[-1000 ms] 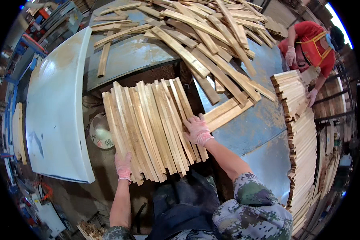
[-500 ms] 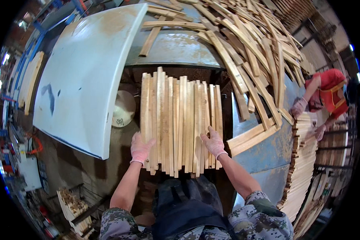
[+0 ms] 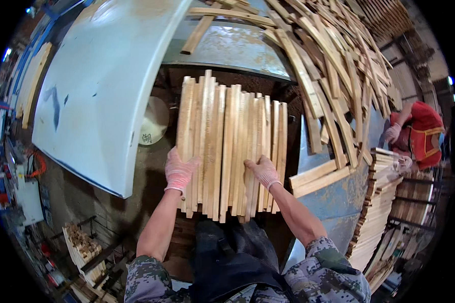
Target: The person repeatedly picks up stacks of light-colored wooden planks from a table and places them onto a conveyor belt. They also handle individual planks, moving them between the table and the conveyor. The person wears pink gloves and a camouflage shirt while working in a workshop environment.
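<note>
In front of me a row of pale wooden strips (image 3: 222, 146) lies side by side, their ends uneven. My left hand (image 3: 181, 170), in a pinkish glove, grips the row's left edge, thumb laid over the top and fingers partly hidden along the side. On the right part of the row, my right hand (image 3: 263, 171), gloved too, closes on strips with its thumb pointing inward; the undersides of its fingers are out of sight. A darker strip (image 3: 249, 197) runs from below this hand toward me.
A large pale-blue panel (image 3: 106, 96) stands at the left, beside a round pale disc (image 3: 153, 121). Loose strips (image 3: 333, 76) heap on the metal table (image 3: 333, 197) at the right. A co-worker in red (image 3: 424, 134) handles a long stack of strips (image 3: 374, 217).
My right hand has shifted slightly left and inward over the strips, its fingers more curled. My left hand has moved a little farther up the row's edge. The co-worker's arms have moved.
</note>
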The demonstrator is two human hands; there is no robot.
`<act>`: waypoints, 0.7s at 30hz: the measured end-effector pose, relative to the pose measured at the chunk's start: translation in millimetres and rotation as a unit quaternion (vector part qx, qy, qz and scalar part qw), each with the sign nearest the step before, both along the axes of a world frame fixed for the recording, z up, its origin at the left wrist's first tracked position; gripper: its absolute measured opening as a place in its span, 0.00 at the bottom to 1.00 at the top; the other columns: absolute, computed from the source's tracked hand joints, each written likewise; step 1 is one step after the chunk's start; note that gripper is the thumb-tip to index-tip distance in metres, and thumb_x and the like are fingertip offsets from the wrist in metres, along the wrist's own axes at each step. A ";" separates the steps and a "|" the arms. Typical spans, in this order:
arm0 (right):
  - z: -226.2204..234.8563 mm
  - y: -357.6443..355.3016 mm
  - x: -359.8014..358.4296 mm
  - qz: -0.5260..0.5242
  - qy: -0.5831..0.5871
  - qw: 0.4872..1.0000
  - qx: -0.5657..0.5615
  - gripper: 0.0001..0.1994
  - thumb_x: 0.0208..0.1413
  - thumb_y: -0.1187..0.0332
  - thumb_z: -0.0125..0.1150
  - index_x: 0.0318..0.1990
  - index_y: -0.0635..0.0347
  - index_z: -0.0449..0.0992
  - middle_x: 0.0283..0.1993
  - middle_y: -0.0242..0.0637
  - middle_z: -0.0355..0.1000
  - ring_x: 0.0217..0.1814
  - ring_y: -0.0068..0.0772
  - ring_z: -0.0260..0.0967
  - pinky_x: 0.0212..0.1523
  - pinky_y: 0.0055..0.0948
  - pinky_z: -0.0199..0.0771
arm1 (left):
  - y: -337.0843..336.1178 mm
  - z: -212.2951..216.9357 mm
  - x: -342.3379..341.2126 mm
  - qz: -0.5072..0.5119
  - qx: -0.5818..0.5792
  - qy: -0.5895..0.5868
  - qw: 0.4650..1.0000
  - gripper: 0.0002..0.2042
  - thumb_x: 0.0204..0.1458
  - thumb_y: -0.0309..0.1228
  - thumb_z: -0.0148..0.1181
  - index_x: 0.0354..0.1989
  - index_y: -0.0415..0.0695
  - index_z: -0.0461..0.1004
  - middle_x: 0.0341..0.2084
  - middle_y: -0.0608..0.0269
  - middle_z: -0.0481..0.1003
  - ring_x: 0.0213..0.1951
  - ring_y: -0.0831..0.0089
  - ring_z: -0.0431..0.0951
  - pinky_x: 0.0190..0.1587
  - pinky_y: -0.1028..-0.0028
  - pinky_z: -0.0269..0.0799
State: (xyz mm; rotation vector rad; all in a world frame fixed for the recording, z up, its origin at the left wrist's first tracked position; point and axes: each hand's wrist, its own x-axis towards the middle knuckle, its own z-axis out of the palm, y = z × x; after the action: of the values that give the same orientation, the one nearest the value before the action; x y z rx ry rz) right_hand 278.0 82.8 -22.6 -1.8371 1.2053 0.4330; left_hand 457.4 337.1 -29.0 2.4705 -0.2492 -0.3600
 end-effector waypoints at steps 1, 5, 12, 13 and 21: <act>8.1 -5.4 3.4 0.008 0.029 0.999 0.030 0.34 0.57 0.45 0.71 0.55 0.70 0.77 0.56 0.60 0.78 0.61 0.56 0.76 0.60 0.45 0.76 | 6.5 -15.6 3.7 -0.010 0.019 -0.002 1.000 0.43 0.43 0.52 0.79 0.64 0.38 0.70 0.61 0.40 0.73 0.61 0.44 0.75 0.65 0.53 0.70; 12.7 6.1 3.9 0.081 -0.016 0.979 -0.188 0.43 0.59 0.47 0.68 0.74 0.66 0.60 0.64 0.62 0.69 0.68 0.60 0.69 0.68 0.51 0.71 | -1.7 6.2 15.1 -0.041 0.129 0.062 0.989 0.47 0.45 0.53 0.78 0.69 0.38 0.66 0.65 0.40 0.69 0.66 0.44 0.71 0.70 0.53 0.66; 69.6 82.9 55.0 0.087 -0.025 0.995 0.046 0.62 0.47 0.44 0.79 0.80 0.68 0.46 0.74 0.63 0.62 0.77 0.59 0.62 0.74 0.45 0.67 | -4.0 -8.5 -6.3 -0.001 0.074 0.028 0.997 0.54 0.45 0.50 0.79 0.77 0.42 0.56 0.68 0.39 0.67 0.68 0.45 0.69 0.70 0.54 0.66; 67.9 82.9 56.7 0.083 -0.027 0.994 0.058 0.63 0.46 0.44 0.80 0.80 0.68 0.45 0.74 0.63 0.61 0.77 0.58 0.62 0.75 0.44 0.67 | -2.3 -9.1 -8.0 0.000 0.061 0.029 0.998 0.54 0.44 0.49 0.80 0.78 0.43 0.55 0.68 0.39 0.67 0.68 0.44 0.69 0.70 0.54 0.66; 26.7 97.0 47.7 -0.006 -0.113 0.993 0.020 0.68 0.42 0.48 0.84 0.82 0.65 0.41 0.73 0.60 0.64 0.73 0.56 0.68 0.70 0.44 0.72 | 4.0 -9.9 -7.2 -0.004 0.011 0.023 1.000 0.55 0.41 0.46 0.82 0.77 0.44 0.56 0.67 0.42 0.69 0.67 0.45 0.70 0.70 0.55 0.67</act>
State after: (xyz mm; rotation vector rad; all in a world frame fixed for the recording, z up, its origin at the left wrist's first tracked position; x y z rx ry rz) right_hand 325.7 179.9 4.0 -1.7894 1.0455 0.2323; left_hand 450.2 341.1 -38.9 2.4794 -0.2381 -0.4240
